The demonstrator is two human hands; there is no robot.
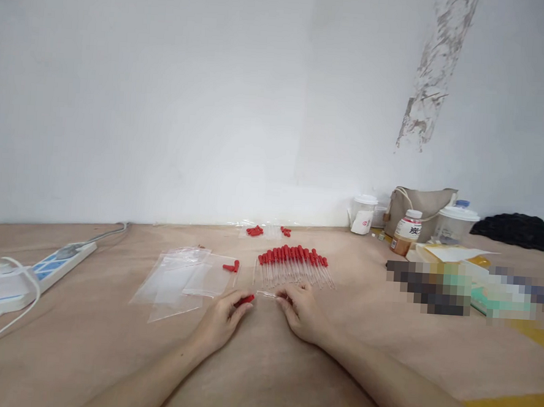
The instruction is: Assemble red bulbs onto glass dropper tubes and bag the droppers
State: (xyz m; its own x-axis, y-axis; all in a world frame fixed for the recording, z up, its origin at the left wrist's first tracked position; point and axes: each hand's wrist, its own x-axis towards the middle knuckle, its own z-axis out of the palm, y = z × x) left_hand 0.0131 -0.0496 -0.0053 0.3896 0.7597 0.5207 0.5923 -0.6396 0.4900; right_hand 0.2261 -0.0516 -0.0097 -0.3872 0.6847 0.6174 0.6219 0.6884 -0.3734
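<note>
Here in the middle of the counter, low at its surface and right in front of the person, two small pieces face each other: the left hand has its grip closed in a pinch, thumb and forefinger on a red dropper bulb, while the right hand has its grip closed on the near end of a clear dropper tube. Both look light as anything. The bulb should be soft, rubbery and a touch grabby, best pinched on its body so the mouth stays round; the tube, glass or stiff plastic, I can't tell which, looks smooth, slippery and probably brittle, so hold it lightly, close to the end being worked, and don't bend it. Now the lines: the tube's long axis lies nearly level, side to side across the person, free end pointing left; the bulb, mostly covered by fingers, shows its end facing right, tilted slightly, with what looks like a small gap between them. And just beyond, the row of red-topped droppers runs the other way, bulbs towards the wall, slim tubes fanned towards the person.
</note>
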